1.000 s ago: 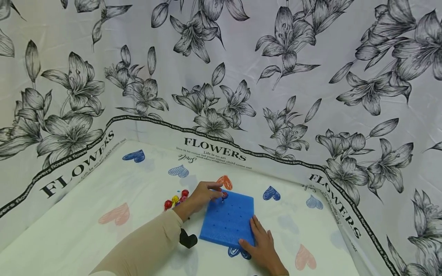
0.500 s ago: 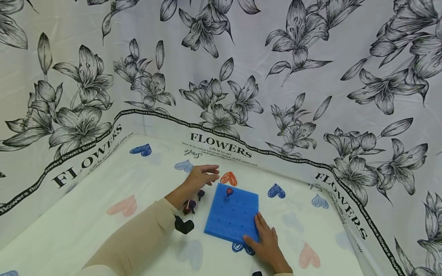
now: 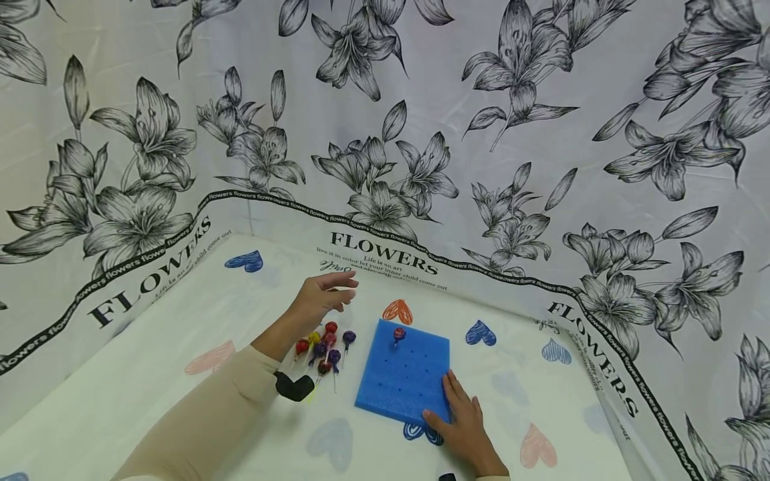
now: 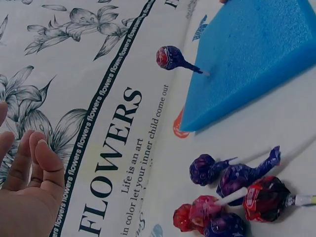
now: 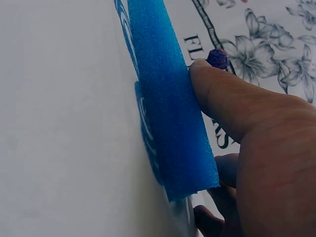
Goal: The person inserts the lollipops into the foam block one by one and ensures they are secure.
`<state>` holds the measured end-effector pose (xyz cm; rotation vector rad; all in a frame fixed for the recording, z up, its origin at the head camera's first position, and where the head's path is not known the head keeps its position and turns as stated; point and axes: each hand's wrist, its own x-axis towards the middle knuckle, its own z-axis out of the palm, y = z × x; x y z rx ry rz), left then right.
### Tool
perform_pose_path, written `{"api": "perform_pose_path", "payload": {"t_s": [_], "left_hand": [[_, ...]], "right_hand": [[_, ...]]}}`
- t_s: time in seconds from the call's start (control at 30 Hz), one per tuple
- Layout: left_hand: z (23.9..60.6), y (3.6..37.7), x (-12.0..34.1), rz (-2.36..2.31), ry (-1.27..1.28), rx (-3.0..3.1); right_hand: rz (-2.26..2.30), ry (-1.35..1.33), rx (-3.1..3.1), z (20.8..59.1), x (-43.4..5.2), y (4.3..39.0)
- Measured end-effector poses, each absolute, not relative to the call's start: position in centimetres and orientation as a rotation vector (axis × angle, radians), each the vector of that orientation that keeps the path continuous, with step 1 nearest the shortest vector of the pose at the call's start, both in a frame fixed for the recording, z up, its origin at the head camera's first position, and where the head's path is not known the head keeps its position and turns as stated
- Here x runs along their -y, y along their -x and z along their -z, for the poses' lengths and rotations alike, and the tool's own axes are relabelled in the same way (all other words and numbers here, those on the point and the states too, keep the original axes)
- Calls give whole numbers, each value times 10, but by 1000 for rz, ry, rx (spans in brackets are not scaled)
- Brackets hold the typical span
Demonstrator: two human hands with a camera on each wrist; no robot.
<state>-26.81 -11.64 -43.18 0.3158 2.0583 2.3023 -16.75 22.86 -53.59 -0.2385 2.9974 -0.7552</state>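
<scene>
In the head view the left hand [image 3: 321,297] is held above the loose lollipops [image 3: 321,347] on the table [image 3: 150,394], fingers relaxed and empty; a careless reach could scatter them. In the left wrist view one lollipop [image 4: 170,58] is planted, tilted, near the foam block's [image 4: 256,54] edge and could topple. In the right wrist view the right hand [image 5: 247,133] is pressed flat against the block; the block could slide if released.

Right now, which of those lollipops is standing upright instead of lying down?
The lollipop stuck in the blue foam block, at its far corner. It stands on its stick; the other lollipops lie in a loose pile on the cloth beside the block.
</scene>
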Motion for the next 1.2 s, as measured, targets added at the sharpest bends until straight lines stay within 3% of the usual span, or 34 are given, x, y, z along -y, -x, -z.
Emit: {"api": "perform_pose_path", "payload": {"t_s": [0.67, 1.2], "left_hand": [[475, 238, 168, -2335, -91, -2080], [516, 232, 183, -2187, 113, -2129]], "right_hand": [[765, 219, -2993, 541, -230, 169], [789, 272, -2987, 542, -232, 170]]}}
